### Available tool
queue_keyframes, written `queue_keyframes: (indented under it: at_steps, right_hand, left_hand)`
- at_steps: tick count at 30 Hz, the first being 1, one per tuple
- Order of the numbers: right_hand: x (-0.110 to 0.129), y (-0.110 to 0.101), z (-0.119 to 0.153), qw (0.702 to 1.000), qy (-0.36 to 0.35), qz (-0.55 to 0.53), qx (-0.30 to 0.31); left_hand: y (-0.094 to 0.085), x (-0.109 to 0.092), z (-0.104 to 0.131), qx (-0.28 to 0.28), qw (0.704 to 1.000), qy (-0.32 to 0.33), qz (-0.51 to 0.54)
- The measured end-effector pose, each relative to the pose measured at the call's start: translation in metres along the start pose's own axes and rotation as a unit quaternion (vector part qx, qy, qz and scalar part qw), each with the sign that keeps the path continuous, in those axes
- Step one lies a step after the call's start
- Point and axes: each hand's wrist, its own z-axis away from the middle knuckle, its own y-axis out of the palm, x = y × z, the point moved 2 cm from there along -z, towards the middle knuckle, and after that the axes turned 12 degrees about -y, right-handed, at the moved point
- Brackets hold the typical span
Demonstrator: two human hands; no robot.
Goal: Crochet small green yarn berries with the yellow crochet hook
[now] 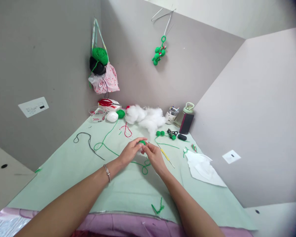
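Observation:
A small green crocheted piece (142,142) is held between both hands above the middle of the table, with a bit of white stuffing beneath it. My left hand (132,149) is closed round its left side, a silver bracelet on that wrist. The fingers of my right hand (153,154) pinch it from the right. Green yarn (113,152) runs across the cloth from a green ball (120,114) and loops under my hands. Just right of my right hand lies a yellow-handled crochet hook (165,154). The fingers hide much of the piece.
White stuffing (146,117) is heaped at the back, beside a white yarn ball (112,116). Red scissors (106,102) lie back left. A pen cup (172,115), bottle and phone (186,123) stand back right. Small green balls (160,133) and white sheets (204,168) lie to the right.

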Motion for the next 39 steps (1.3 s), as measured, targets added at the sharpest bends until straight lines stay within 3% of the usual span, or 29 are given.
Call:
queue_keyframes:
  at_steps: [5, 9, 20, 25, 33, 39]
  right_hand:
    - [0.007, 0.010, 0.007, 0.999, -0.013, 0.031, 0.030]
    - [0.007, 0.017, 0.006, 0.999, 0.003, 0.034, 0.020]
    - [-0.010, 0.004, -0.002, 0.995, 0.067, -0.055, -0.042]
    - [-0.014, -0.001, -0.004, 0.993, 0.085, -0.070, -0.047]
    - [0.003, 0.004, 0.002, 0.997, 0.022, -0.069, -0.003]
    - [0.001, 0.012, 0.001, 0.996, 0.037, -0.078, 0.012]
  left_hand:
    - [-0.003, 0.008, -0.005, -0.057, 0.998, -0.013, -0.021]
    - [0.000, 0.013, -0.007, -0.077, 0.997, -0.027, -0.008]
    - [0.003, -0.001, 0.004, 0.018, 0.995, -0.010, 0.094]
    - [0.000, 0.002, 0.000, 0.036, 0.996, -0.017, 0.075]
    - [0.000, 0.015, -0.008, -0.042, 0.999, -0.020, -0.012]
    - [0.000, 0.018, -0.007, -0.077, 0.996, -0.020, -0.034]
